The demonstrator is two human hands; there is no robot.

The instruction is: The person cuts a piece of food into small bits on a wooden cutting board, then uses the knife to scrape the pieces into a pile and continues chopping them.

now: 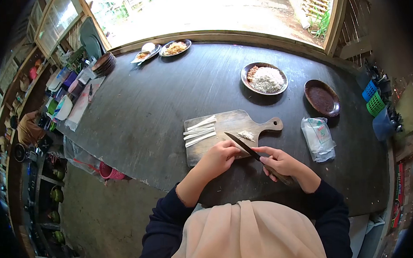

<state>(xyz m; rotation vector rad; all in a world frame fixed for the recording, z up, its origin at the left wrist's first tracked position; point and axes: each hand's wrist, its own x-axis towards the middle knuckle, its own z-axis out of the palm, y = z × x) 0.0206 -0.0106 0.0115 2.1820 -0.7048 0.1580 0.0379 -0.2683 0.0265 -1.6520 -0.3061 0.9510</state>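
on the wooden cutting board [229,123], slicing appears in hand: right hand [279,162] grips the knife [239,142], blade slanted beside chopped bits [245,135]; left hand [222,157] curled at the near edge, contents not discernible. white strips [199,130] lie leftward; another cut calls for fingertips kept clear

A rustic home kitchen, open to a yard. The right hand [279,163] holds a knife [242,143] over a wooden cutting board [234,120], where the left hand [221,157] rests. Plates of food [244,74] sit beyond both hands, stacked dishes [103,63] far left of them, and utensil baskets [373,99] off to their right.
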